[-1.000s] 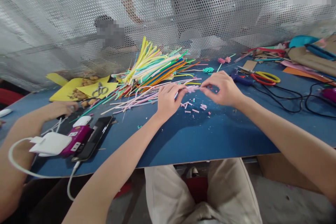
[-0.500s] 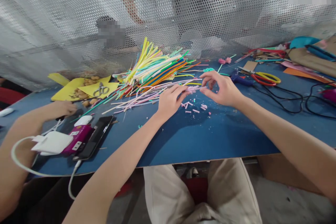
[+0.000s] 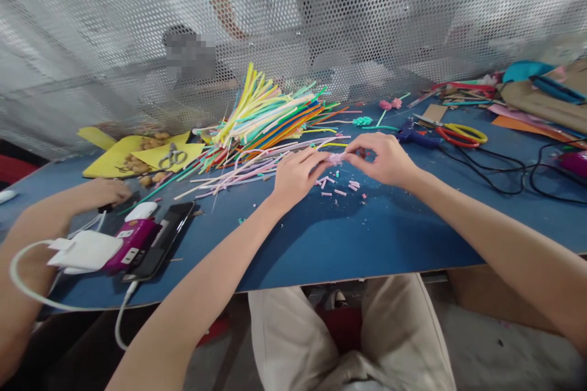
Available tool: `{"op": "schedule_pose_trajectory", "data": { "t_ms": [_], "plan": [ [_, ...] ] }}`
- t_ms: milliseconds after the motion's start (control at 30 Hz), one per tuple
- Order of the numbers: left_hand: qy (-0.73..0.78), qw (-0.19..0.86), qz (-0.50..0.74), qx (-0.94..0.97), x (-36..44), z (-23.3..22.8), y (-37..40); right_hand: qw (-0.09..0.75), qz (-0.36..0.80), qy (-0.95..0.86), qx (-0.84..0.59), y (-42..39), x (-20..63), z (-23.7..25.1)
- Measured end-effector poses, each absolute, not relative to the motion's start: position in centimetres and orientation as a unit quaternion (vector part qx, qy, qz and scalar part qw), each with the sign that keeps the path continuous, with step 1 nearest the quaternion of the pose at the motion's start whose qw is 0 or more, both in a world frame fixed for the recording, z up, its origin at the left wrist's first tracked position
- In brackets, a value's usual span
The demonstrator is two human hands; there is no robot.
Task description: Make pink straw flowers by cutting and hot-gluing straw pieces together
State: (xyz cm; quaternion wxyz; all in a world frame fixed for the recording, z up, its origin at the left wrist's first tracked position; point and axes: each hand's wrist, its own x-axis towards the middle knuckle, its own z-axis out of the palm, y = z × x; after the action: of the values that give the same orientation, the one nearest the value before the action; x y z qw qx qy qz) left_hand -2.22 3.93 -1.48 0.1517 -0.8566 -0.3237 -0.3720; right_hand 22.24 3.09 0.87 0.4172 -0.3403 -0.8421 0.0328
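Note:
Between my two hands is a lilac pipe-cleaner flower spike (image 3: pixel 336 158), partly hidden by fingers. My left hand (image 3: pixel 297 176) pinches its left end. On its right end the thumb and fingertips of my right hand (image 3: pixel 383 157) are closed. Below it, short cut lilac pieces (image 3: pixel 339 192) lie scattered on the blue table (image 3: pixel 321 250). Long lilac pipe cleaners (image 3: pixel 224 182) spread out to the left of my left hand. Behind my right hand lie a finished-looking teal spike (image 3: pixel 362 121) and pink flower shapes (image 3: pixel 389 104) with a green stem.
A big bundle of coloured pipe cleaners (image 3: pixel 275 113) lies against the perforated metal screen (image 3: pixel 275 12). At right are a blue glue gun (image 3: pixel 418 136), scissors (image 3: pixel 461 134) and black cables. A power strip (image 3: pixel 132 244), a phone (image 3: pixel 165 241) and a co-worker's hand (image 3: pixel 107 192) are at left.
My right hand has moved left and its fingers have closed on the right end of the lilac spike. My left hand keeps its pinch. The view has shifted slightly.

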Motion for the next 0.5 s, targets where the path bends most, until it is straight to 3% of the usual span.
{"op": "schedule_pose_trajectory", "data": {
  "t_ms": [333,500],
  "plan": [
    [-0.349,0.132,-0.352,-0.858,-2.23,-1.59,3.9,0.427,0.059,-0.837,-0.337,3.25,22.08,0.44],
    [-0.345,0.119,-0.359,-0.859,-2.22,-1.6,3.89,0.427,0.006,-0.848,-0.313,3.59,22.21,0.4]
  ]
}}
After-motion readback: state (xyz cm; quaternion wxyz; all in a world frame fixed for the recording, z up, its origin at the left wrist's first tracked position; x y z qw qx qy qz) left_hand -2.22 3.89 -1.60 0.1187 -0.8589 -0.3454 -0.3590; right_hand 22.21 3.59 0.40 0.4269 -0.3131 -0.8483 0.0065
